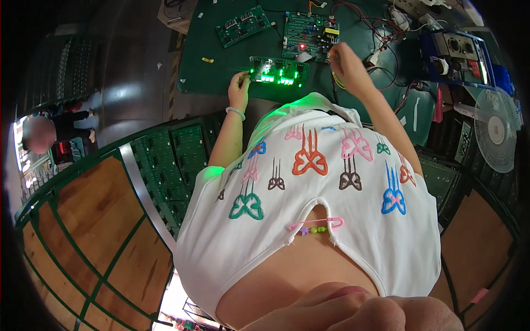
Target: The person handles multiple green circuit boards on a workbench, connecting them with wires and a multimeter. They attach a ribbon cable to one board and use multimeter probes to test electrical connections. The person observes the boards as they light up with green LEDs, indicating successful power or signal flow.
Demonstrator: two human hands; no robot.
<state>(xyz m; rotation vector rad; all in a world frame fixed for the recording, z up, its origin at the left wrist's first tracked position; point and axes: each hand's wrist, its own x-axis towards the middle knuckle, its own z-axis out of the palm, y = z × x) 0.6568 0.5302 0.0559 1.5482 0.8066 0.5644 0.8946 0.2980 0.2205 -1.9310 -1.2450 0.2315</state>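
My left hand (239, 90) pinches the left end of a small circuit board (276, 71), whose display and lamps glow bright green. Behind it, a larger green circuit board (298, 39) lies on the green mat (204, 49), with a red lamp lit and a yellow-wrapped transformer (331, 35) at its right. At that board's right edge is my right hand (346, 65), its fingers curled together; whatever they hold, if anything, is hidden. A white connector piece (303, 57) shows between the two boards. Farther left lies another board with an unlit digit display (239, 20).
Red and black wires (375, 22) tangle at the back right. A blue-framed instrument (461, 58) and a white fan (495, 128) stand at the right. Racks of green boards (160, 160) stand beside me at the left. A person (61, 129) is at the far left.
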